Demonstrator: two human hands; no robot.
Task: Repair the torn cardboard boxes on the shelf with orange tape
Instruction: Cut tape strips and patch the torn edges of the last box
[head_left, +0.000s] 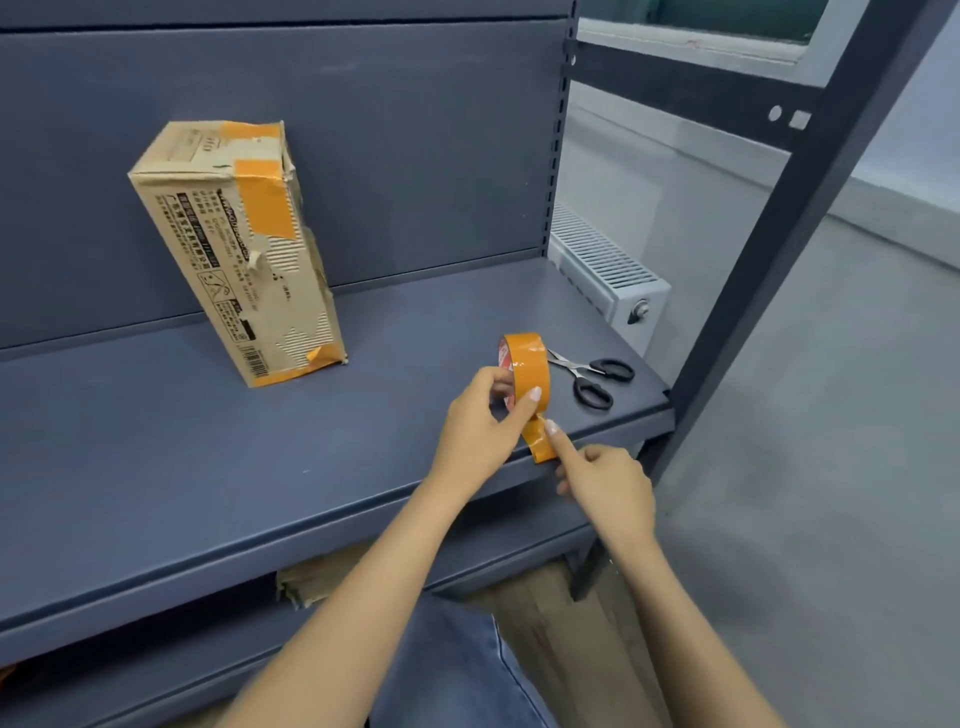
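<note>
Well off to the left of my fingers, the cardboard box (236, 249) stands upright and a little tilted on the shelf (156, 441). It already wears orange patches at its top corner and along its bottom edge, yet much of its front is skinned to bare corrugation and the right edge looks ragged, so I judge the repair partly done. My left hand (480, 421) clamps its fingers (534, 395) round the orange tape roll (525, 369), held on edge above the shelf. Just below, my right hand (605, 483) pinches the short peeled tape end (540, 447), forefinger laid along it. Just right of the roll lie black-handled scissors (592, 376), untouched; no strip cut yet.
</note>
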